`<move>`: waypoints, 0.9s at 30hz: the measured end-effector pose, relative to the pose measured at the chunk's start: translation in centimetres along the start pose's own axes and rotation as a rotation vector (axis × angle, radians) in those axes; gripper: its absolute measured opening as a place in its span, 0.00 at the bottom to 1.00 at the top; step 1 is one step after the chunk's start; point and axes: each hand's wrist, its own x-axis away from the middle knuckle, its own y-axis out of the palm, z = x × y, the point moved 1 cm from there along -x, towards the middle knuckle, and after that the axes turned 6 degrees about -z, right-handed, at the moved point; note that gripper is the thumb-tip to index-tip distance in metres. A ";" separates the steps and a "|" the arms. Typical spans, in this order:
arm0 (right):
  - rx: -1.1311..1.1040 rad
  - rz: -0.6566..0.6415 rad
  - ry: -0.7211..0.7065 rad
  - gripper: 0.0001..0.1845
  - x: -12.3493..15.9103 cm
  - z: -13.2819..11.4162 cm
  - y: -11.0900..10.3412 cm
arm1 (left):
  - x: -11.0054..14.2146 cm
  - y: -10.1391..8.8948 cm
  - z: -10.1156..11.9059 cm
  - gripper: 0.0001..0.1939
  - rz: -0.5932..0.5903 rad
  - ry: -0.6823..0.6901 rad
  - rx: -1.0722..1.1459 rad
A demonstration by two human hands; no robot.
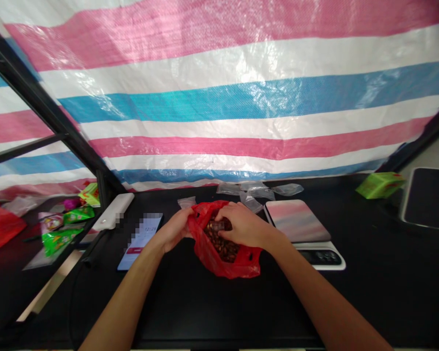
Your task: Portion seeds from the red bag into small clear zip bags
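A red plastic bag (214,258) lies with its mouth spread on the black table, holding many small, shiny brown nut-like or bean-like pieces (225,249). My left hand (177,228) grips the bag's left rim, its fingertips partly hidden behind the plastic. Reaching over the opening from the right, my right hand (239,224) has thumb and fingers closed around a small clear-and-brown object (218,226) just above the brown pieces. Its exact kind is too blurred to tell.
Clear plastic bags (254,191) lie behind the red bag. A lit phone (141,241) and a white power strip (114,210) are left; a pinkish flat device (297,220) sits right. Farther right are a green box (380,185) and another phone (429,197). Striped sheeting (241,105) hangs behind.
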 end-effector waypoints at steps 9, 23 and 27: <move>-0.034 -0.022 0.009 0.13 0.0 -0.1 0.2 | 0.0 0.0 0.4 0.11 -0.040 0.040 -0.053; -0.582 0.108 0.035 0.09 0.7 1.3 -2.4 | 0.3 0.8 1.0 0.19 0.247 0.648 -0.560; -0.661 0.091 -0.010 0.10 0.5 0.1 -2.3 | 0.2 1.1 0.4 0.18 0.360 0.716 -0.946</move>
